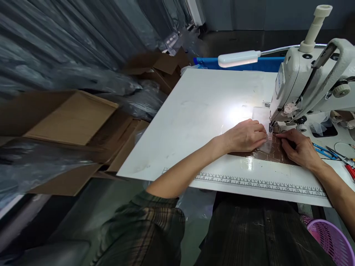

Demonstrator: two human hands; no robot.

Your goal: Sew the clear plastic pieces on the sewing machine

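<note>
My left hand (246,136) rests on the sewing table just left of the needle, its fingers curled against a piece of clear plastic film (266,147). To the right of the presser foot (271,127), my right hand (298,147) is closed, thumb and forefinger tips together near the film's edge. What those tips pinch is too small to make out. Under both hands lies a shiny brown sheet (249,157). The white sewing machine (294,85) stands over the film, and its foot is close to my fingertips.
A printed ruler (249,183) runs along the front edge of the white table (199,111). Blue snips (324,150) and red-handled scissors (350,170) lie at right. A lamp (239,59) hangs behind. Cardboard boxes (72,118) stand left, a purple basket (331,236) below right.
</note>
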